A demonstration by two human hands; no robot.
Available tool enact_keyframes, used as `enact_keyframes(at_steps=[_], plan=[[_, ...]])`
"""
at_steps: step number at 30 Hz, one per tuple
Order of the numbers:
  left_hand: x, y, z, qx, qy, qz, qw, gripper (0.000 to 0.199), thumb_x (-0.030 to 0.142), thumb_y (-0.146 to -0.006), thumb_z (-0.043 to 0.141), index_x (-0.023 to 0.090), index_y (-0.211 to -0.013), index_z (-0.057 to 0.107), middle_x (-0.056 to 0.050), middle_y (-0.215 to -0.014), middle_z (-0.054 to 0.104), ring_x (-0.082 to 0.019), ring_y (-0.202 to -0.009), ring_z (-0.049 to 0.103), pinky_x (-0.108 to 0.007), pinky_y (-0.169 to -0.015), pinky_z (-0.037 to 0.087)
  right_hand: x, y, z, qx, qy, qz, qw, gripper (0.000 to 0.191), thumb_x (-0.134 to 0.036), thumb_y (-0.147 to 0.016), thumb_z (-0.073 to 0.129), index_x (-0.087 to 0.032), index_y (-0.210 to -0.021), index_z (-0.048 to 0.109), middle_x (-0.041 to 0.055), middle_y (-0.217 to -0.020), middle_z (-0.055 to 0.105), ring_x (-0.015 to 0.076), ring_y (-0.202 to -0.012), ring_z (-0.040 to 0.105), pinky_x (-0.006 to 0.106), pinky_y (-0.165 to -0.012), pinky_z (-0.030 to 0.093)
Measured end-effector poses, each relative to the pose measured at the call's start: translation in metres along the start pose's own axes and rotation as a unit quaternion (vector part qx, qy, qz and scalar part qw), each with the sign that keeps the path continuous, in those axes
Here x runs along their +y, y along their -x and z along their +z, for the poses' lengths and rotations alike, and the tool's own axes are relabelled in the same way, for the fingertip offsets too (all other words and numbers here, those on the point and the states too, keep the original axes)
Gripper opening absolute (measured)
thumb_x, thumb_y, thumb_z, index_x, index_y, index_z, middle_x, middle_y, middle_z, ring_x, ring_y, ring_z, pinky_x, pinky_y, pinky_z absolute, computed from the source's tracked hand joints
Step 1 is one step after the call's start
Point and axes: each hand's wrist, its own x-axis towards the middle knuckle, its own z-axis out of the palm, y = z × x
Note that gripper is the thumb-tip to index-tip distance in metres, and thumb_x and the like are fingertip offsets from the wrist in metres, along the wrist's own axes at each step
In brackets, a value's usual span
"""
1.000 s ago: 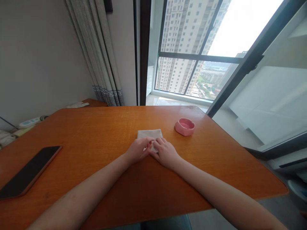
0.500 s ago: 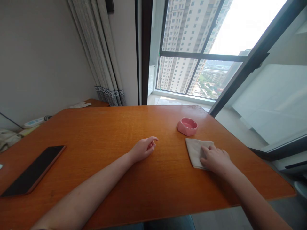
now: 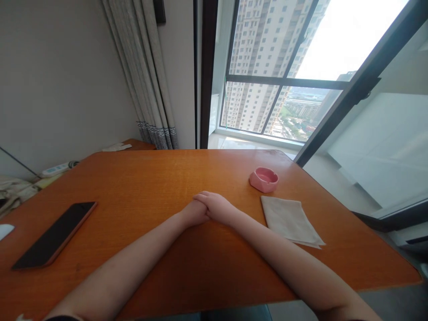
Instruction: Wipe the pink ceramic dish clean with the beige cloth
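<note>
My left hand (image 3: 193,213) and my right hand (image 3: 217,207) are together over the middle of the table. The right one lies over the left, its fingers wrapped round it, and covers the left hand's fingers. To the right, a folded beige cloth (image 3: 289,218) lies flat, partly behind my right forearm and apart from both hands. Beyond the cloth stands a pink ashtray (image 3: 264,179) with notches in its rim.
On the left of the brown wooden table (image 3: 150,178) lies a dark phone or tablet (image 3: 55,236). A white object (image 3: 5,231) shows at the left edge. A power strip (image 3: 56,169) sits at the far left. Beyond the table are a curtain (image 3: 147,80) and a large window (image 3: 284,80).
My right hand has let go of the cloth and moved left onto my left hand. The cloth stays on the table. The view has shifted slightly.
</note>
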Motion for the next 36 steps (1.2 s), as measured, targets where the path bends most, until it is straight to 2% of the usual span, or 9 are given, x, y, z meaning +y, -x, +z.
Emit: enact_keyframes(at_steps=[3,5,10,25,31,36], plan=[[-0.003,-0.002,-0.001,-0.024,-0.037,-0.004,0.999,0.039,0.013,-0.070,0.051,0.007,-0.108,0.061,-0.015,-0.112,0.064,-0.027,-0.104,0.058,-0.035,-0.090,0.046,0.011,0.001,0.012,0.048,-0.057,0.000,0.997,0.056,-0.001,-0.069,0.050,-0.020,-0.121,0.054,0.0077,-0.120,0.059,0.0197,-0.110,0.055,0.032,-0.096,0.042],[-0.003,-0.003,-0.001,-0.025,-0.053,-0.008,0.998,0.041,0.014,-0.070,0.052,0.007,-0.110,0.061,-0.015,-0.114,0.063,-0.027,-0.105,0.058,-0.035,-0.090,0.046,0.015,0.003,0.014,0.055,-0.077,-0.004,0.996,0.057,-0.001,-0.068,0.049,-0.020,-0.122,0.054,0.0074,-0.121,0.059,0.0194,-0.112,0.054,0.032,-0.097,0.042],[0.000,-0.005,-0.002,-0.034,-0.055,-0.016,0.998,0.040,0.014,-0.070,0.051,0.009,-0.109,0.061,-0.013,-0.115,0.063,-0.027,-0.105,0.058,-0.036,-0.090,0.046,0.015,0.004,0.013,0.058,-0.075,0.007,0.995,0.058,-0.001,-0.067,0.048,-0.019,-0.122,0.055,0.0075,-0.120,0.060,0.0195,-0.111,0.055,0.033,-0.098,0.042],[-0.005,-0.005,0.002,-0.012,-0.025,0.004,1.000,0.040,0.012,-0.068,0.053,0.009,-0.107,0.061,-0.014,-0.110,0.063,-0.030,-0.102,0.058,-0.040,-0.088,0.047,0.014,0.004,0.011,0.049,-0.068,0.013,0.996,0.058,-0.001,-0.067,0.049,-0.019,-0.122,0.054,0.0081,-0.121,0.059,0.0203,-0.112,0.054,0.033,-0.097,0.042],[-0.005,-0.005,0.002,-0.019,-0.030,0.005,0.999,0.041,0.010,-0.068,0.051,0.005,-0.107,0.061,-0.017,-0.111,0.063,-0.033,-0.103,0.057,-0.043,-0.089,0.046,0.014,0.004,0.013,0.052,-0.065,0.013,0.996,0.057,-0.002,-0.068,0.048,-0.017,-0.123,0.054,0.0087,-0.121,0.059,0.0198,-0.112,0.054,0.032,-0.098,0.041],[-0.007,-0.005,0.003,-0.020,-0.037,-0.001,0.999,0.042,0.012,-0.068,0.053,0.009,-0.109,0.060,-0.015,-0.114,0.063,-0.031,-0.105,0.057,-0.041,-0.090,0.046,0.013,0.004,0.010,0.039,-0.057,0.009,0.998,0.057,-0.001,-0.069,0.049,-0.017,-0.124,0.052,0.0089,-0.121,0.058,0.0192,-0.112,0.053,0.031,-0.097,0.041]])
